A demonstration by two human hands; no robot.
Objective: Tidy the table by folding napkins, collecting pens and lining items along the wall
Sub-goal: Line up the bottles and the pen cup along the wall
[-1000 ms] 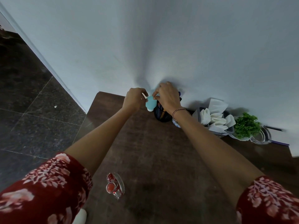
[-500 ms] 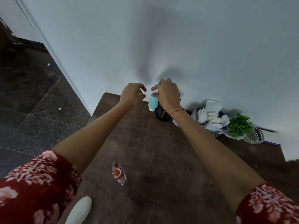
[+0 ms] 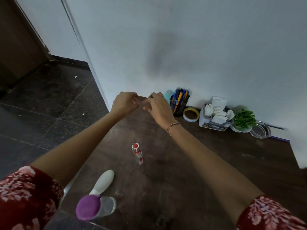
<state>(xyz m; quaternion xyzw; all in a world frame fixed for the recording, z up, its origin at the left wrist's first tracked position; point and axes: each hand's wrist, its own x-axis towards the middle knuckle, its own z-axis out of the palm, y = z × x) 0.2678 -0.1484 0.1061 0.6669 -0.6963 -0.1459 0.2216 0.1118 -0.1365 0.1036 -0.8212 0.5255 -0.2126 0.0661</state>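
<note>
Along the wall stand a light blue bottle [image 3: 167, 96], a black mesh cup of pens [image 3: 179, 103], a roll of tape [image 3: 191, 114], a napkin holder with white napkins [image 3: 215, 116], a small green plant [image 3: 243, 120] and a clear glass dish [image 3: 260, 131]. My left hand [image 3: 124, 102] and my right hand [image 3: 157, 105] hover over the table's far left corner, just left of the blue bottle. Both hold nothing; the left's fingers are curled in, the right's are loosely apart.
On the dark wooden table [image 3: 191, 163] lie a small clear bottle with a red cap [image 3: 137, 153], a white bottle [image 3: 103, 181] and a clear bottle with a purple cap [image 3: 94, 207] near the front left edge. Dark tiled floor [image 3: 41, 113] lies left.
Both hands let go of the light blue bottle, which now stands by the pen cup, and drew back left. The view tilted, bringing the white and purple-capped bottles into sight.
</note>
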